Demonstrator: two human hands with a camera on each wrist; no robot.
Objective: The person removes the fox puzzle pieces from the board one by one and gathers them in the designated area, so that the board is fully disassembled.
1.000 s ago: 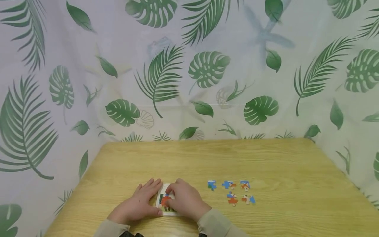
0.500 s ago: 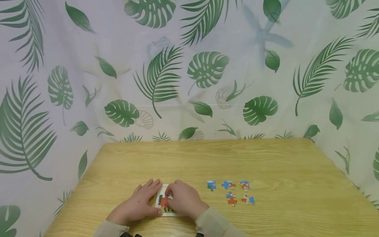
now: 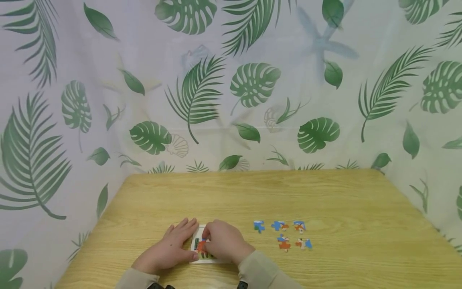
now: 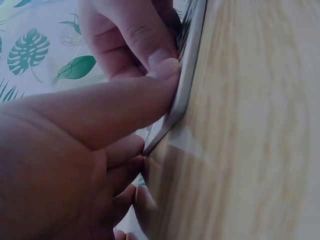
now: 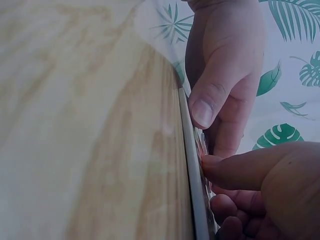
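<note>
At the near side of the table [image 3: 343, 200], left of middle: two hands meet over a small white-bordered tray [image 3: 207, 262], its picture partly filled in red, blue and green. Left hand [image 3: 169, 249] lies along the tray's left side, fingers straight and slightly spread, thumb over the near left corner. Not gripping; looks like bracing.

Right hand [image 3: 226, 243] comes in from the right, fingers bent, thumb and fingertips narrow over the red patch [image 3: 201, 245] inside the tray. Cannot tell whether it pinches a piece or only presses. Right end of tray hidden beneath it, so long axis not readable. Left and near rims show; near rim runs roughly crosswise to the person.

Key relation, as I judge it: loose pieces all sit right of the right hand, well apart from the left. Closest, a blue piece [image 3: 258, 226], slightly farther out than the knuckles. Near row: a red-and-blue piece [image 3: 283, 243], a white-and-blue piece [image 3: 304, 243]. Far row continues with two orange-and-blue pieces [image 3: 299, 226].

Bare wood between hand and pieces; broad room beyond, to the back edge. Leaf-print cloth [image 3: 216, 152] behind.
</note>
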